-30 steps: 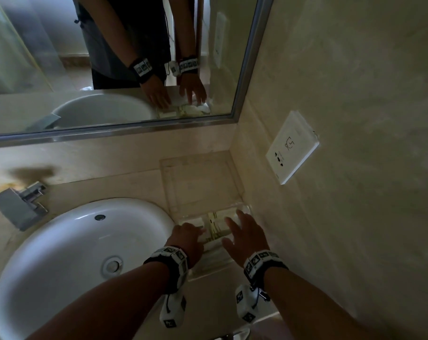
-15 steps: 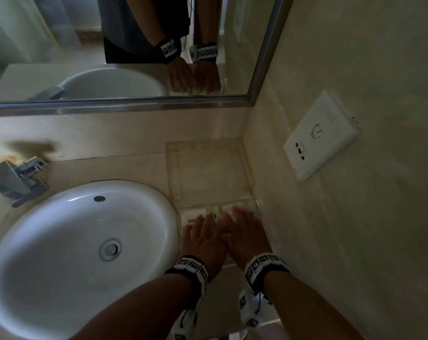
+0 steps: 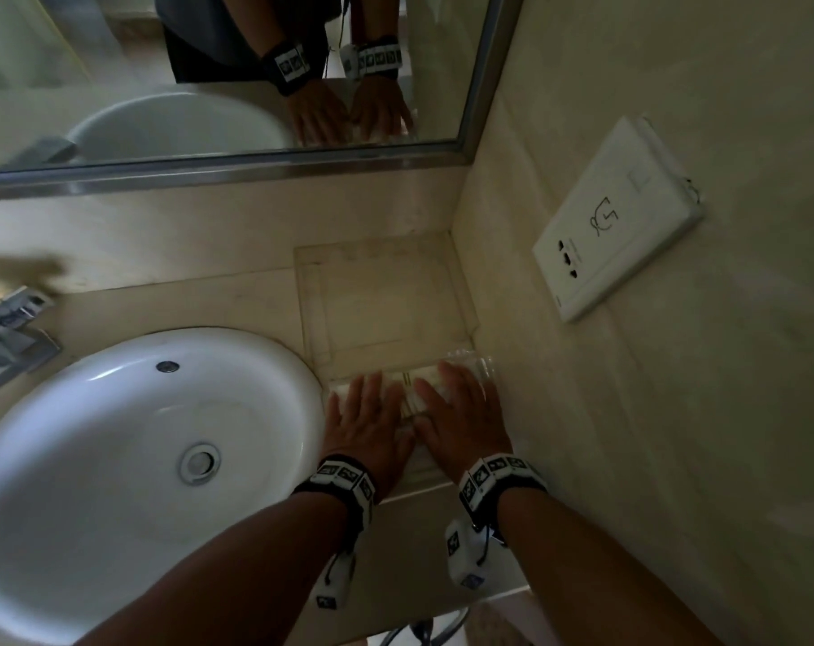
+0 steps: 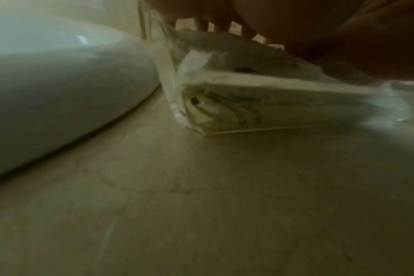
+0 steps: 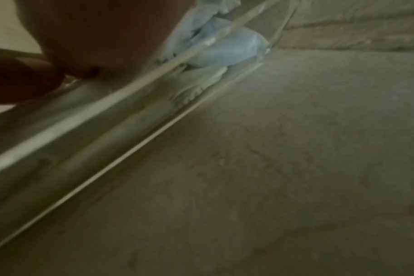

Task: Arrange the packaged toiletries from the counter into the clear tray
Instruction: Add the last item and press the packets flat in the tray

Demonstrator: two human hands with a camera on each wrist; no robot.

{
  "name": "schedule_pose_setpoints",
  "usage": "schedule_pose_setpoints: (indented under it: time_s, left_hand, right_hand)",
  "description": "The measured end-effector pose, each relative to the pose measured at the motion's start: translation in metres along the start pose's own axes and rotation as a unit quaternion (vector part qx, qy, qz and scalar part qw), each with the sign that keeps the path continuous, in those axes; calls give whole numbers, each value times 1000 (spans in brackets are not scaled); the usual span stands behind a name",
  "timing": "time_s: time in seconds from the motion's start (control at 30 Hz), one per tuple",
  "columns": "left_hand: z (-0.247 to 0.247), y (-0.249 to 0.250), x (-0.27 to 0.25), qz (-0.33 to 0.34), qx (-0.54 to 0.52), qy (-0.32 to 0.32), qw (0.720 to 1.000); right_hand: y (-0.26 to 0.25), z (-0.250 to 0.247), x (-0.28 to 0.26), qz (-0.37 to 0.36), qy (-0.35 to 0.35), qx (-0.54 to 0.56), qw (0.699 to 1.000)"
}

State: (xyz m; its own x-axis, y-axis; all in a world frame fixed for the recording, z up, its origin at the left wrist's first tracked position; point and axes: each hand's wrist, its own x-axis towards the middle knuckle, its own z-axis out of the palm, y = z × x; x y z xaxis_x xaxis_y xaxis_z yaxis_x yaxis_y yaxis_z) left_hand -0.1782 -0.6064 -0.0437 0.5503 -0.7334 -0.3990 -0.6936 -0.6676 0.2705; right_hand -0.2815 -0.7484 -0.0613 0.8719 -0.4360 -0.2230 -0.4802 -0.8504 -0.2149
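Note:
The clear tray [image 3: 386, 310] lies on the counter in the right corner, between the sink and the side wall. Its far half is bare. White packaged toiletries [image 3: 410, 398] fill its near end. My left hand [image 3: 368, 407] and right hand [image 3: 456, 403] lie flat side by side on them, fingers straight, pressing down. In the left wrist view, the tray's corner [image 4: 177, 112] shows stacked white packets [image 4: 248, 89] under my fingers [image 4: 215, 22]. In the right wrist view, a pale blue packet [image 5: 229, 48] sits behind the tray's clear wall [image 5: 130, 97].
A white basin [image 3: 139, 459] sits close to the tray's left side, with the tap [image 3: 9, 328] at far left. A wall socket [image 3: 619, 216] is on the right wall. The mirror [image 3: 209, 62] hangs above the back ledge. Bare counter [image 4: 225, 186] lies in front of the tray.
A second ago my left hand was curled at the packets and my right was spread. Both hands have since come together and flattened on top of the packets.

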Motion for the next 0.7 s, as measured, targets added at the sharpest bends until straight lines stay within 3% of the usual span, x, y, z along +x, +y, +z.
schedule_pose_setpoints:
  time_s: [0.23,0.7]
  left_hand:
    - [18,7,-1,6,2,-5,1000]
    - [6,6,2,22,14,-32,999]
  right_hand:
    - [2,13,4,-11,-16,11,1000]
    - [4,3,6,-3,-38,30,999]
